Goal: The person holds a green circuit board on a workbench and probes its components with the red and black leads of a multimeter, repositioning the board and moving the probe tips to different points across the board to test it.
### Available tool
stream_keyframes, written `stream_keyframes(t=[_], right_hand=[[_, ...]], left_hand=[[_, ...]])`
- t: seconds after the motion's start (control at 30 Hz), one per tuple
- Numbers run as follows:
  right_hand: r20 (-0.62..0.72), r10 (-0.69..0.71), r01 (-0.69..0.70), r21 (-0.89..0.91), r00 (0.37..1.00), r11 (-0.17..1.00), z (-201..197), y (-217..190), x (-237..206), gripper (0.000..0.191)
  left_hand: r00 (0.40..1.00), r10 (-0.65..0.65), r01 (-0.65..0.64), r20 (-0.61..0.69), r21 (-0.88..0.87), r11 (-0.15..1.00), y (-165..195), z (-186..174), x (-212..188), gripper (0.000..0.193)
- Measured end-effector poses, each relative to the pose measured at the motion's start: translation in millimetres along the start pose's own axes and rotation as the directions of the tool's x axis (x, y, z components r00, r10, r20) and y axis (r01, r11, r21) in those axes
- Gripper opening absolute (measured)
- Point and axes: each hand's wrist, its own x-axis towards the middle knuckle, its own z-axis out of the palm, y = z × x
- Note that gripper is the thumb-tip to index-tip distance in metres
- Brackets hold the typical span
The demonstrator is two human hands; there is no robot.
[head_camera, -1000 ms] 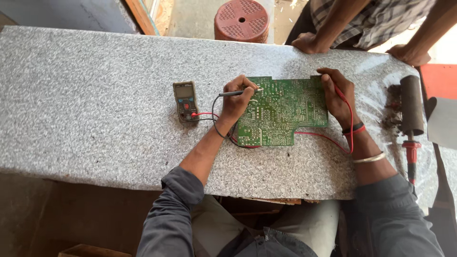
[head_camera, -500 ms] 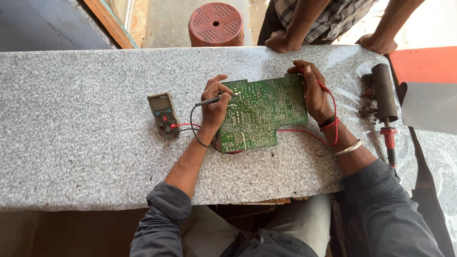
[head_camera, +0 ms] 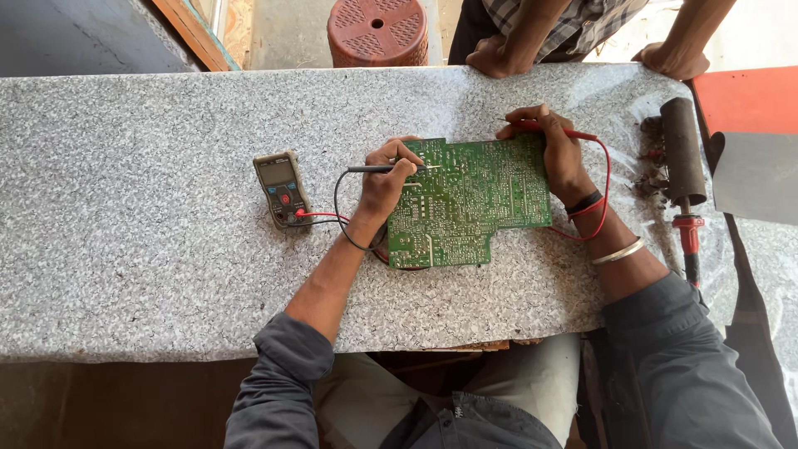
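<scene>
Head view: speckled grey stone bench (head_camera: 150, 249), left hand (head_camera: 384, 185) gripping black probe (head_camera: 382, 169), right hand (head_camera: 555, 154) gripping red probe (head_camera: 549, 126).

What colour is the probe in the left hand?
Black: the left hand holds a black probe on the green circuit board, clearest in the head view.

table (head_camera: 150, 249): speckled matt stone | circuit board (head_camera: 474, 199): green, glossy | stool (head_camera: 378, 29): plastic
</scene>
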Motion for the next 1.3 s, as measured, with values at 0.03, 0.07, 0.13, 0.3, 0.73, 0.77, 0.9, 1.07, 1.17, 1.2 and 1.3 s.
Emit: stream_keyframes(t=[0.03, 0.07, 0.13, 0.3, 0.73, 0.77, 0.9, 1.07, 1.17, 1.2, 1.3], right_hand=[[0.0, 0.006, -0.006, 0.013, 1.0, 1.0, 0.4, -0.1, 0.5, 0.061], [-0.005, 0.013, -0.013, 0.012, 1.0, 1.0, 1.1, -0.5, 1.3, 0.061], [-0.017, 0.032, -0.032, 0.01, 0.999, 0.999, 2.7, -0.8, 2.4, 0.061], [-0.009, 0.003, -0.003, 0.017, 1.0, 1.0, 3.4, -4.2, 4.1, 0.063], [-0.224, 0.226, -0.104, 0.452, 0.948, 0.886, -41.3, -16.9, 10.2, 0.057], [-0.279, 0.088, -0.006, 0.283, 0.956, 0.959, -40.9, -15.2, 7.0, 0.059], [-0.202, -0.244, 0.249, -0.001, 0.949, 0.968, -41.2, -18.3, -0.3, 0.063], [0.016, 0.026, -0.029, 0.32, 1.0, 0.947, -29.7, -5.4, 1.5, 0.06], [0.105, -0.052, -0.004, 0.475, 0.993, 0.88, -28.0, 0.1, 0.3, 0.05], [0.129, -0.134, 0.051, 0.503, 0.983, 0.863, -28.1, 1.6, -0.6, 0.051], [0.195, -0.297, 0.224, 0.328, 0.935, 0.918, -23.7, 5.0, 1.6, 0.063]], left_hand=[[1.0, -0.004, 0.004, 0.0, 0.0, 1.0, 0.0, -0.1, 0.4, 0.015], [1.0, -0.005, 0.005, 0.0, 0.008, 1.0, 0.0, -0.5, 1.0, 0.015], [1.0, -0.012, 0.012, 0.002, 0.021, 1.0, -1.2, -0.9, 2.2, 0.014], [1.0, -0.012, 0.012, 0.004, 0.013, 1.0, -7.3, -0.7, 2.5, 0.015], [0.957, -0.291, 0.287, -0.015, -0.127, 0.949, -2.8, -0.7, -9.3, 0.011], [0.974, -0.226, 0.225, -0.006, -0.091, 0.97, -3.9, -3.1, -13.2, 0.012], [0.997, -0.076, 0.076, 0.002, 0.025, 0.997, -15.7, -19.7, -13.6, 0.014], [0.994, 0.11, -0.111, 0.011, 0.064, 0.992, -32.5, -34.6, -9.1, 0.018], [0.99, 0.135, -0.136, 0.027, 0.061, 0.989, -36.4, -39.2, -5.4, 0.02], [0.987, 0.158, -0.16, 0.038, 0.059, 0.985, -37.7, -39.2, -5.2, 0.02], [0.997, 0.081, -0.081, 0.009, 0.03, 0.996, -39.6, -36.7, -0.4, 0.02]])
